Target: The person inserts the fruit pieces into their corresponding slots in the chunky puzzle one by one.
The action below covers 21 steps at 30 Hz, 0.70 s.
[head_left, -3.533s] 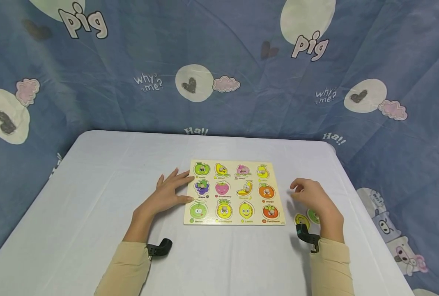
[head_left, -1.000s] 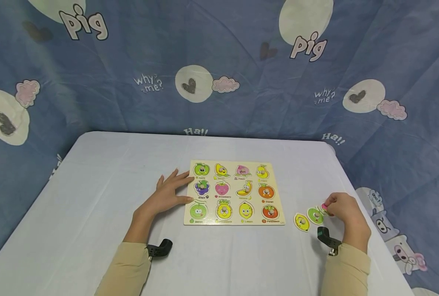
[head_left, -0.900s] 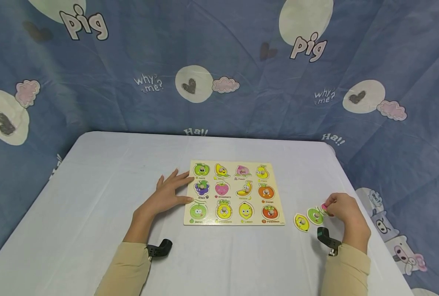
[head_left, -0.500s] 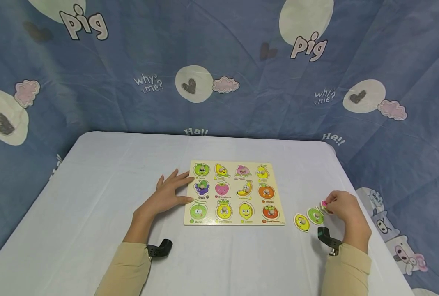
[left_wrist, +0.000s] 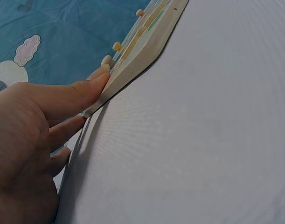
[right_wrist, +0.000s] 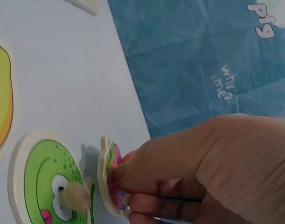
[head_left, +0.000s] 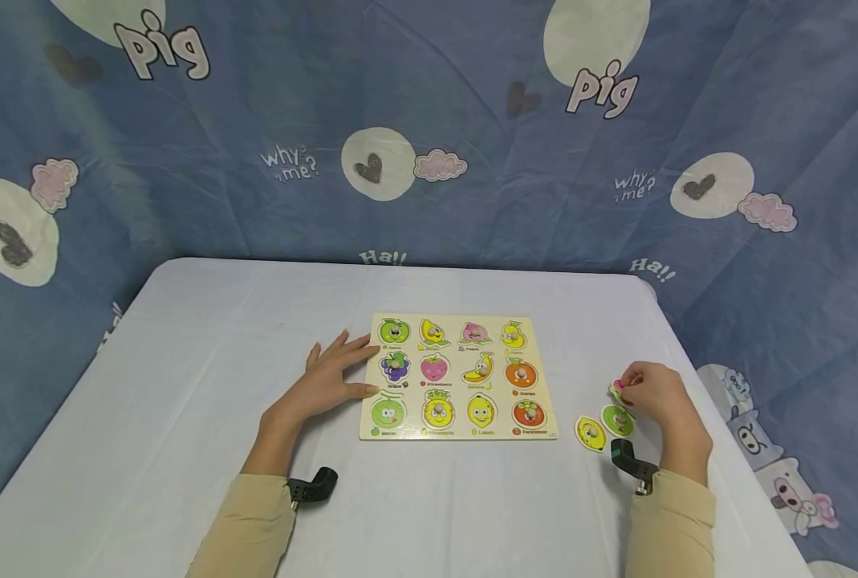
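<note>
My right hand (head_left: 656, 393) pinches a pink strawberry puzzle piece (head_left: 616, 392) between thumb and fingers. In the right wrist view the piece (right_wrist: 106, 179) stands tilted on edge, its face partly hidden by the fingertips. Just below it lies a green melon piece (head_left: 618, 421) with a wooden knob, and a yellow lemon piece (head_left: 591, 433) lies to the left of that. My left hand (head_left: 327, 381) rests at the left edge of the wooden fruit puzzle board (head_left: 457, 433), fingers spread. Thumb and fingertips touch that edge in the left wrist view.
On the board, the strawberry, melon and lemon places show no knobs, while several other fruits have knobs. A white cloth covers the table (head_left: 429, 514). Behind it hangs a blue printed curtain (head_left: 429, 217). Each wrist wears a small black camera (head_left: 313, 485).
My right hand came from beside the board to the strawberry piece at the right, took hold of it, and has now shifted it left and farther back. My left hand stayed put.
</note>
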{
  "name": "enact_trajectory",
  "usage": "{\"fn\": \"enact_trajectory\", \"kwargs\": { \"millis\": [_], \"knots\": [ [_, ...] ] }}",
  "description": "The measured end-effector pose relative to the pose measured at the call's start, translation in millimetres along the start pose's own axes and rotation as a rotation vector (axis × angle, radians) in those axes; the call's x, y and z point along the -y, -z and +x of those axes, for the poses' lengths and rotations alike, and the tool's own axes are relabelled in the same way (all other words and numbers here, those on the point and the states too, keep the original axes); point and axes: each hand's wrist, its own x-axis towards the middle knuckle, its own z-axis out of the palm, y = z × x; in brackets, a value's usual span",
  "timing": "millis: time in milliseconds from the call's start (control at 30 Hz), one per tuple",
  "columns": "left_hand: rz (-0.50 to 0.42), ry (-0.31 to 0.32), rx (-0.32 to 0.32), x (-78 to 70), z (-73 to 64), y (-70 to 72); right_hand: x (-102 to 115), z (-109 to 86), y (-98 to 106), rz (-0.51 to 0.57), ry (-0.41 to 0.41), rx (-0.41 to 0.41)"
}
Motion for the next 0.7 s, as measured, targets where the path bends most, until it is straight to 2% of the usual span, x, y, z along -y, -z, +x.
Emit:
{"fn": "enact_trajectory", "kwargs": {
  "millis": [467, 700],
  "knots": [
    [-0.002, 0.002, 0.003, 0.0, 0.2, -0.1, 13, 2.9, -6, 0.006, 0.039, -0.002],
    [-0.008, 0.008, 0.001, 0.3, 0.1, -0.3, 27, 5.2, -12, 0.028, 0.061, 0.007]
  ]
}}
